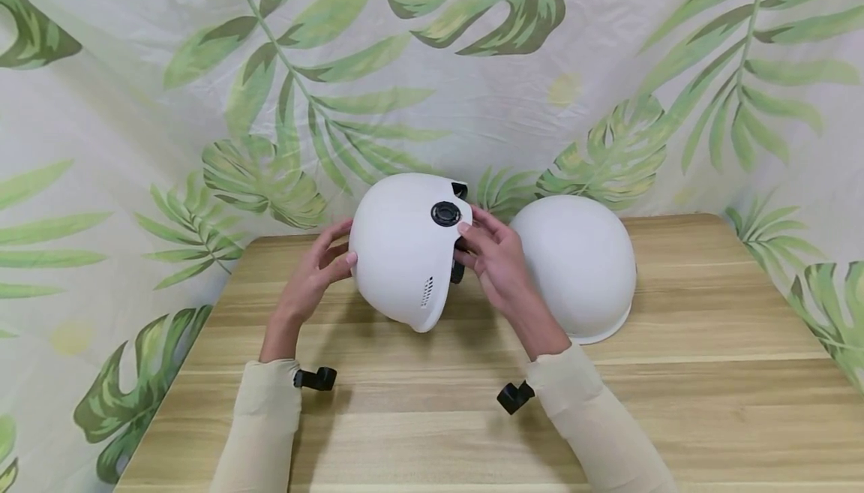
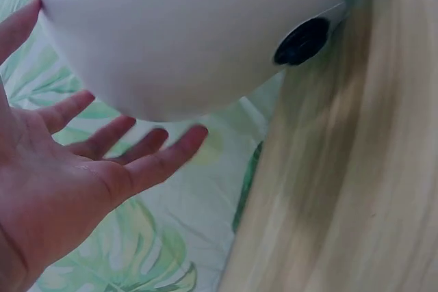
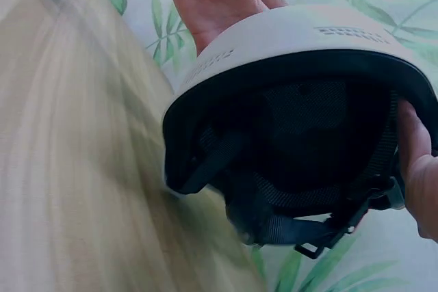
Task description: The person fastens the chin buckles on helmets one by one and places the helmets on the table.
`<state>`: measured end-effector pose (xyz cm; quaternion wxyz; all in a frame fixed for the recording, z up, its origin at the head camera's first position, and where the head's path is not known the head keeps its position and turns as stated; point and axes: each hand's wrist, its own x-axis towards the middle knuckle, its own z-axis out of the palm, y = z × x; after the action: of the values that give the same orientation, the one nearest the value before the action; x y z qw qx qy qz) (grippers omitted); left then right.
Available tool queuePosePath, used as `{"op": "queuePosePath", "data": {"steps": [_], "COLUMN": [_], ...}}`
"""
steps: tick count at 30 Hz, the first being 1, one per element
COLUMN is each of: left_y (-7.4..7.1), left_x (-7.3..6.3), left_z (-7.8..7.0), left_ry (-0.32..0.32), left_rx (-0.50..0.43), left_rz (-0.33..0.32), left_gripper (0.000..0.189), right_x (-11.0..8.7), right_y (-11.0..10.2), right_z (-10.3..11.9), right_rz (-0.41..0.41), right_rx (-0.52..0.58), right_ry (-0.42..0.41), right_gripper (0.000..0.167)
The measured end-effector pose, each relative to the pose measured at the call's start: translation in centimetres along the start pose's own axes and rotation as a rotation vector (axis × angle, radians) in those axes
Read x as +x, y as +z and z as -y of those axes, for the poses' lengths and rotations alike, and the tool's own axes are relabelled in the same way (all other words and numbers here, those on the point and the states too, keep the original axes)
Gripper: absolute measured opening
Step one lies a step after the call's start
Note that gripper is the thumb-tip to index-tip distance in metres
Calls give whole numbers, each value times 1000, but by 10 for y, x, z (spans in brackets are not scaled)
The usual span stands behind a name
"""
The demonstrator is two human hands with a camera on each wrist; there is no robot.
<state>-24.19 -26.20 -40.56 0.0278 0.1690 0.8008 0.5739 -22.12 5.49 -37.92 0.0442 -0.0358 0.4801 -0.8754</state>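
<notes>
A white helmet [image 1: 398, 253] with a black round side disc [image 1: 446, 214] is tilted on its side above the wooden table. My left hand [image 1: 307, 275], fingers spread, touches the crown of its shell with the thumb; some fingertips lie close under the shell in the left wrist view. My right hand [image 1: 496, 257] grips the rim near the disc, with the thumb outside and fingers reaching inside. Black lining [image 3: 315, 141] and a dangling chin strap [image 3: 294, 230] with a buckle show in the right wrist view.
A second white helmet-like dome [image 1: 577, 268] rests on the table [image 1: 418, 418], right of and partly behind my right hand. Leaf-patterned cloth [image 1: 472, 80] hangs behind the table's back edge and along its sides.
</notes>
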Motion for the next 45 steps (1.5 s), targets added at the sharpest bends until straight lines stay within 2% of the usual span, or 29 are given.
{"op": "queuePosePath", "data": {"steps": [3, 6, 13, 21, 26, 34, 37, 41, 43, 45], "left_y": [4, 6, 7, 0, -2, 5, 5, 2, 1, 3], "left_x": [0, 0, -6, -8, -8, -5, -6, -7, -7, -6], "left_z": [1, 1, -4, -8, -8, -6, -8, -8, -7, -6], "left_ry": [-24, -40, -31, -20, -24, -184, -210, -225, -216, -202], "left_rx": [-42, -42, 39, 104, 137, 112, 136, 203, 245, 285], "left_rz": [-9, -32, -53, -73, -70, 2, 1, -5, -3, -5], "left_gripper": [64, 65, 67, 68, 71, 90, 94, 101, 104, 105], "right_x": [-2, -4, -10, -9, -8, -10, -12, -14, -16, -17], "right_y": [-7, -12, -23, -33, -36, -38, -38, -36, -34, -33], "right_z": [-4, -7, -7, -14, -13, -14, -16, -21, -23, -26], "right_rz": [20, 40, 63, 86, 35, -18, 15, 118, 154, 155], "right_rx": [30, 29, -55, -307, -535, -921, -978, -1036, -1059, -1069], "right_ry": [1, 9, 15, 12, -17, 22, 24, 15, 25, 48], "right_gripper": [56, 56, 53, 45, 42, 58, 56, 55, 56, 62]}}
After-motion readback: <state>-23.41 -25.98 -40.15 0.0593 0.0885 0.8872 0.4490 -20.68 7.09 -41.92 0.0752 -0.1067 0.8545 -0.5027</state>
